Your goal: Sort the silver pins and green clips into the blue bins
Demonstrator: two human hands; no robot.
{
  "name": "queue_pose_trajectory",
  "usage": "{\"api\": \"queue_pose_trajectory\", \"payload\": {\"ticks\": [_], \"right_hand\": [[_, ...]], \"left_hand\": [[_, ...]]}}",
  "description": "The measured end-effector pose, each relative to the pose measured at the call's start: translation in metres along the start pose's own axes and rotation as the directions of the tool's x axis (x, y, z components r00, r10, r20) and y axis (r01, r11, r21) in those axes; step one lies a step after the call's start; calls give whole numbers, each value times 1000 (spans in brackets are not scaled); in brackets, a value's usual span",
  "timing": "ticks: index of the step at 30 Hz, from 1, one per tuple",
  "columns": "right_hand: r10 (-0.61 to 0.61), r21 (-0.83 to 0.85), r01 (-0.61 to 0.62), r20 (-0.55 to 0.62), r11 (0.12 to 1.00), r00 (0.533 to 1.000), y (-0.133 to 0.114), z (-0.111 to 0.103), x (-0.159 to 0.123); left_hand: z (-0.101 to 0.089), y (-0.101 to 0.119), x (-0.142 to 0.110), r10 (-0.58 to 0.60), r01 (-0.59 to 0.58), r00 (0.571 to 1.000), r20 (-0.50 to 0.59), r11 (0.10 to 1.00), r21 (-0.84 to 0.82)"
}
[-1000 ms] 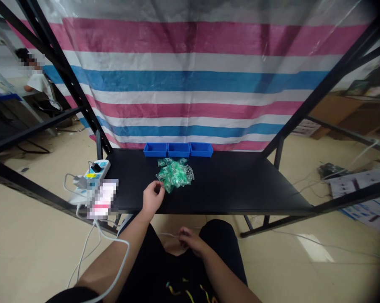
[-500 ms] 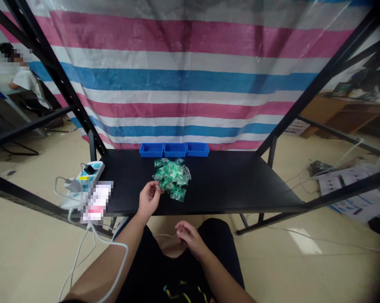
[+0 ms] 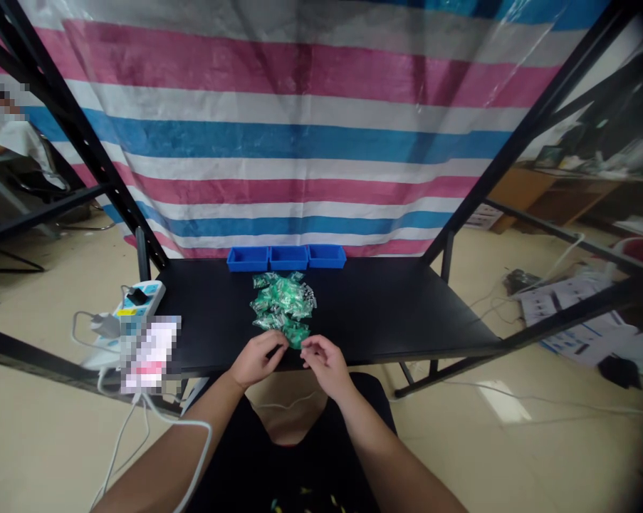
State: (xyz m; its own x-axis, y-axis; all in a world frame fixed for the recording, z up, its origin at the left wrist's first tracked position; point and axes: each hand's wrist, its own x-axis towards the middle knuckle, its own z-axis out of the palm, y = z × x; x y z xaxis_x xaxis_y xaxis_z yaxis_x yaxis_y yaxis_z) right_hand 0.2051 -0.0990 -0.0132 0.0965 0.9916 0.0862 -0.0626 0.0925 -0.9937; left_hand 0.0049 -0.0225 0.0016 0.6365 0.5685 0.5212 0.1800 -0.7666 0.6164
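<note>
Two hands meet at the near edge of a pile of green packets.
Head view: the left hand [image 3: 258, 358] and right hand [image 3: 329, 367] have curled fingers, thumbs near forefingers; whether either pinches a packet, I cannot tell. The pile of green packets [image 3: 283, 298] lies just beyond the fingers on the black tabletop [image 3: 374, 313], probably for easy reach. Farther beyond them, three blue bins [image 3: 288, 265] stand side by side, perhaps so all openings stay accessible.
</note>
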Motion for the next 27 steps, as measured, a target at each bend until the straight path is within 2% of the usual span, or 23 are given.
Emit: {"api": "queue_pose_trajectory", "payload": {"ticks": [3,6,8,10,12,13,16,21,23,27], "right_hand": [[-30,-33,29,-32,999,999,4,-3,9],[-71,-16,69,-153,997,986,6,-16,21],[-71,24,82,-289,996,955,7,-29,33],[-56,71,95,-424,993,904,7,-45,46],[-35,123,109,-496,986,868,6,-59,60],[-19,145,106,-501,984,865,6,-65,67],[49,173,29,-427,984,903,5,-78,91],[108,57,-94,-319,994,942,1,-84,142],[71,21,-68,-319,997,945,-5,-85,167],[-116,41,141,-379,989,918,-21,-86,220]], "left_hand": [[1,1,0,7,-8,1000,16,999,33],[1,3,2,-14,12,1000,21,995,99],[1,4,4,-24,17,999,43,987,157],[2,4,6,-25,8,997,77,977,215],[4,3,8,-36,9,994,103,967,255],[4,3,8,-48,16,992,113,963,268],[5,2,10,-80,39,988,130,957,288],[4,2,10,-89,44,985,145,956,291],[4,2,10,-92,46,985,149,957,286],[5,2,10,-108,60,982,157,958,281]]}}
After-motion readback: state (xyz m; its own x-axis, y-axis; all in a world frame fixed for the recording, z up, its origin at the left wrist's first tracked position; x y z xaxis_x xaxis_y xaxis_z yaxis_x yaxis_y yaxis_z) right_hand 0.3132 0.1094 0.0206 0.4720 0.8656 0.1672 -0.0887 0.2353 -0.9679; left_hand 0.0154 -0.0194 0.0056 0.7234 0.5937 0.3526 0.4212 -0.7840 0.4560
